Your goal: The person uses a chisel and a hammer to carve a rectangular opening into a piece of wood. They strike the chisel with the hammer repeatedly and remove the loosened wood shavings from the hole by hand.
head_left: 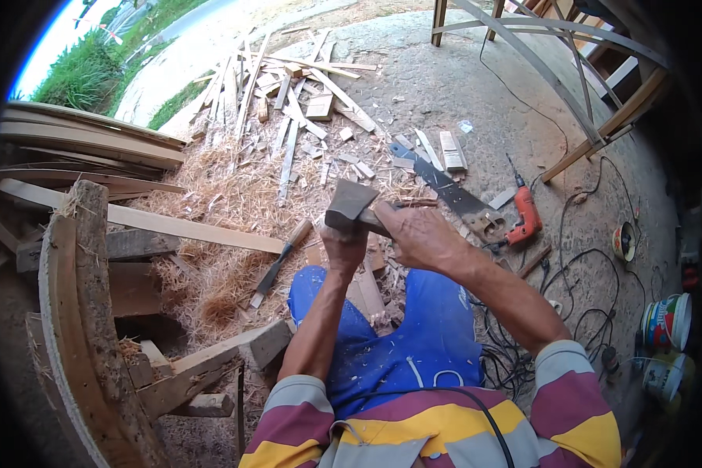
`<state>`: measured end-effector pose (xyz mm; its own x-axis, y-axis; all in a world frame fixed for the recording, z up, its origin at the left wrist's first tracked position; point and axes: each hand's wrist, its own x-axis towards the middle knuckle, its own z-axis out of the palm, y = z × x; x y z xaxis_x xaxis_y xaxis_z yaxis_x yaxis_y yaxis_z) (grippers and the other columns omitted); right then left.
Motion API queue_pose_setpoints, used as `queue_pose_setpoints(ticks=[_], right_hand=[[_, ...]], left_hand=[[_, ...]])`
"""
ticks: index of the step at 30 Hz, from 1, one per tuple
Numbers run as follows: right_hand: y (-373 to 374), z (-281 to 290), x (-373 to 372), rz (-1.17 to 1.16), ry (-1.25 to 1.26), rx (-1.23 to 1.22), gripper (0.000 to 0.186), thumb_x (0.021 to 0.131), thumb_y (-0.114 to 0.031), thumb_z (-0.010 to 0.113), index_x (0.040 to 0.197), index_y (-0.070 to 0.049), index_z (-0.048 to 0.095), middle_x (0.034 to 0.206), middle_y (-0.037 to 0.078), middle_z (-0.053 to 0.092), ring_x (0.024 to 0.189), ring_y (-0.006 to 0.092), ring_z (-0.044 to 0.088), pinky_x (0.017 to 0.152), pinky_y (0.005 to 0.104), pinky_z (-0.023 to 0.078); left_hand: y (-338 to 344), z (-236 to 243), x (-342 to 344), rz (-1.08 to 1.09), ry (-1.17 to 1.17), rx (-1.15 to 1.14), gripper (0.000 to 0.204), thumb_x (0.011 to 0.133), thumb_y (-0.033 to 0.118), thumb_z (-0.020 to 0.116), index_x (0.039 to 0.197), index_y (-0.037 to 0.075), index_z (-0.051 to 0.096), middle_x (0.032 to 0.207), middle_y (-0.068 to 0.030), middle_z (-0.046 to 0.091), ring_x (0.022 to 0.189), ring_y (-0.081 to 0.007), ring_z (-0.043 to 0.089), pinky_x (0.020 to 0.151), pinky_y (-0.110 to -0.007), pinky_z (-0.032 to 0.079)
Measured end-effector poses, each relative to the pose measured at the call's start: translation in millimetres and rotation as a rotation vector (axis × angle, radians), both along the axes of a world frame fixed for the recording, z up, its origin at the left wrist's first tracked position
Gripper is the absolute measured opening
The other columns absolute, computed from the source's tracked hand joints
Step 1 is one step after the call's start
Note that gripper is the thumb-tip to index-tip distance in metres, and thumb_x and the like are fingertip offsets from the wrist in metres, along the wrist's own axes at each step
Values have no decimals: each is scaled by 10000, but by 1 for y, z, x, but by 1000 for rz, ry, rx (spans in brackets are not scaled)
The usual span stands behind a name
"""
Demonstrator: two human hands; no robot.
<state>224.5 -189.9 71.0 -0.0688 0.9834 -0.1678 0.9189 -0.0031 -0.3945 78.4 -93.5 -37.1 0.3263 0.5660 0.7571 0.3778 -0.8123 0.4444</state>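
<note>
I hold a hatchet [352,204] above my knees, its broad grey metal head turned up. My right hand [425,238] is closed around its short handle, close behind the head. Just under the metal head, my left hand [343,248] is closed against the tool, its fingers partly hidden. A chisel [277,265] with a wooden handle lies on the shavings left of my knees. To the right of the hatchet, a handsaw [452,187] with a dark blade rests on the ground. Beyond it lies an orange-red power drill [525,214].
Wood shavings [210,183] and offcuts [320,105] cover the ground ahead. A rough wooden bench [93,312] and stacked boards [86,140] stand at the left. Tangled cables [515,359], paint buckets [667,324] and a wooden frame [569,160] are at the right.
</note>
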Motion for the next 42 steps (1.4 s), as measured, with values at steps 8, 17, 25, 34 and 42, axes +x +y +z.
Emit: queue_pose_setpoints(ticks=[8,17,25,34,42], right_hand=[[-54,4,-25,-369,609,142,402,879,-154,661,1231,-39,503,938,263,683,913,456,677,760,489,534],[-97,-5,-4,-453,553,6,477,850,-211,734,1248,-58,521,779,159,587,690,299,593,679,406,497],[-96,-17,-27,-330,633,176,492,855,-198,739,1269,-56,512,807,175,633,690,351,648,652,423,512],[-71,0,-29,-85,417,418,578,816,-66,693,1339,-43,449,1021,254,667,877,454,680,713,500,565],[-33,7,-36,-57,-60,321,280,848,-23,589,1106,-16,482,875,234,645,785,412,684,615,487,551]], left_hand=[[102,-31,12,-25,-533,-947,195,850,124,772,731,69,628,621,-17,610,502,-148,573,473,-287,439],[79,9,-13,-452,-589,-1156,265,855,124,786,682,83,589,548,3,556,418,-83,495,379,-259,360],[31,-3,-39,-182,5,-435,323,864,199,769,643,33,601,581,-82,585,515,-260,558,534,-382,448],[27,-25,-38,-239,16,-184,296,879,243,710,676,46,624,650,-108,616,606,-328,594,618,-439,480],[12,-8,-31,-198,44,-96,113,869,180,704,867,68,686,817,-104,687,740,-320,668,642,-388,523]])
